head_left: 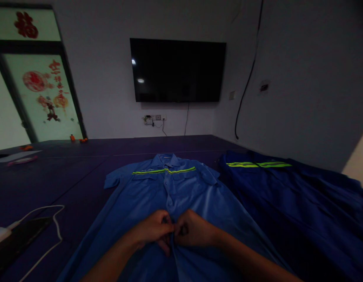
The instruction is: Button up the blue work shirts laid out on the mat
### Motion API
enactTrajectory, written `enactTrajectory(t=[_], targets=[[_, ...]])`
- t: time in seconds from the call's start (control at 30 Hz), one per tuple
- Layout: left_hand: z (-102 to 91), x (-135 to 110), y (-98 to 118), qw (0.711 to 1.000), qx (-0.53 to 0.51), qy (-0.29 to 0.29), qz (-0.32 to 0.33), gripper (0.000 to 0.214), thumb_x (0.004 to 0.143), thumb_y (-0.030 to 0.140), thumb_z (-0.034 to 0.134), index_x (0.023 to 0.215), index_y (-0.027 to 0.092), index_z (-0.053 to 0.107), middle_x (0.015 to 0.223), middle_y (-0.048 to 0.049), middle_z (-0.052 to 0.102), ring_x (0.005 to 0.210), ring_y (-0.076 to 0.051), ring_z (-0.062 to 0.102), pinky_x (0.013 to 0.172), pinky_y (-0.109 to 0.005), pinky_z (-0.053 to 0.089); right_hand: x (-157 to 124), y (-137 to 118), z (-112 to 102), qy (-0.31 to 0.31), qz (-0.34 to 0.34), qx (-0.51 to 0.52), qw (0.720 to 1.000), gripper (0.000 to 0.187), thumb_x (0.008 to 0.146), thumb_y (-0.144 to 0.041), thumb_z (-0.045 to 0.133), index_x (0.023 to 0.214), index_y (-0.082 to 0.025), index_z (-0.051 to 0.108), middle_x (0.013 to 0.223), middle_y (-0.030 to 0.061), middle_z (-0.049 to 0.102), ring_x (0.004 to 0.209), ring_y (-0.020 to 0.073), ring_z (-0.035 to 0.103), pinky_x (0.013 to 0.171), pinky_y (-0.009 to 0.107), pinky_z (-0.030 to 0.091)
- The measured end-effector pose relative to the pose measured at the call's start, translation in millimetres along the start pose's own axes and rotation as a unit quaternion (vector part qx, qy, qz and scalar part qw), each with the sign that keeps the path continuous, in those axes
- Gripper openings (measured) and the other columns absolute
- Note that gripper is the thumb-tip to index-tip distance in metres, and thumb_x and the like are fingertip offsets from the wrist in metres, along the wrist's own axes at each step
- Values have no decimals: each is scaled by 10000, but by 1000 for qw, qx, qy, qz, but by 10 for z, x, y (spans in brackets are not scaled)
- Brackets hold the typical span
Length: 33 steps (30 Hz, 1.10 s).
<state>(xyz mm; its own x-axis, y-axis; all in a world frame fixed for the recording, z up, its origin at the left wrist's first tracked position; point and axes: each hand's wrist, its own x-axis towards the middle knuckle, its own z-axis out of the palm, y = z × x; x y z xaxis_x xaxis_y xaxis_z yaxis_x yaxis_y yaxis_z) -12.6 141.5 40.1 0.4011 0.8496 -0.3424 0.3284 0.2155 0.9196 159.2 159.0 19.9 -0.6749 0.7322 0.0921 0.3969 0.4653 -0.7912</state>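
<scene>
A light blue short-sleeved work shirt (196,196) lies face up in front of me, its collar at the far end and a yellow-green stripe across the chest. Buttons run down its front placket. My left hand (158,228) pinches the placket low on the front, with some fingers tucked at the cloth's edge. Right against it, my right hand (193,229) is closed with thumb and fingertips on the same placket. The bit of cloth or button between the fingertips is hidden.
To the right lies a dark blue garment (275,196) with yellow-green stripes. At the left are a white cable (58,223) and a dark flat object (25,239). A television (178,70) hangs on the far wall; a black cable (246,92) dangles at the right.
</scene>
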Motion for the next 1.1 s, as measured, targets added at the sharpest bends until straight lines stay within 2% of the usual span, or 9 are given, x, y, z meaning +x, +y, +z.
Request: enactTrajectory(t=[0.17,0.33,0.5,0.7,0.93,1.1], targets=[[-2,-4,-18,1000,-6,-3,16,286,617,216,643,777,165,411,507,70,528,444,-114,573,443,-220,474,0,-26,-15,-5,22,3,1000,135,604,-191,626,692,-120,700,518,-23,572,450,59,443,409,150,300],[-19,21,-49,999,-25,14,14,267,580,86,600,762,162,419,519,86,508,421,-96,558,430,-214,483,-2,-56,-31,-13,35,12,999,139,597,-242,663,677,-133,698,480,-37,525,440,53,418,405,151,295],[-36,44,-67,999,-33,34,1,320,543,27,580,800,157,443,529,85,515,449,-108,573,466,-238,501,-1,-73,-40,-19,44,16,999,175,589,-285,692,675,-132,689,492,-34,524,456,58,431,415,154,308],[-30,30,-53,998,-44,34,-12,347,527,5,560,817,153,441,510,83,523,441,-115,573,486,-248,499,2,-74,-55,-35,44,28,998,201,574,-292,720,678,-129,665,517,-37,525,483,62,457,441,158,336],[-17,12,-4,999,-18,27,-28,343,529,-15,541,808,153,434,517,92,514,435,-91,564,457,-198,481,-5,-109,-83,-41,50,19,998,267,525,-303,754,698,-132,643,535,-44,521,511,72,486,452,159,346],[-8,6,16,999,-13,26,-32,324,539,-1,550,799,151,432,549,85,525,441,-82,568,442,-174,469,-15,-136,-95,-45,60,11,997,232,547,-284,737,696,-132,643,543,-37,537,516,78,497,451,159,351]])
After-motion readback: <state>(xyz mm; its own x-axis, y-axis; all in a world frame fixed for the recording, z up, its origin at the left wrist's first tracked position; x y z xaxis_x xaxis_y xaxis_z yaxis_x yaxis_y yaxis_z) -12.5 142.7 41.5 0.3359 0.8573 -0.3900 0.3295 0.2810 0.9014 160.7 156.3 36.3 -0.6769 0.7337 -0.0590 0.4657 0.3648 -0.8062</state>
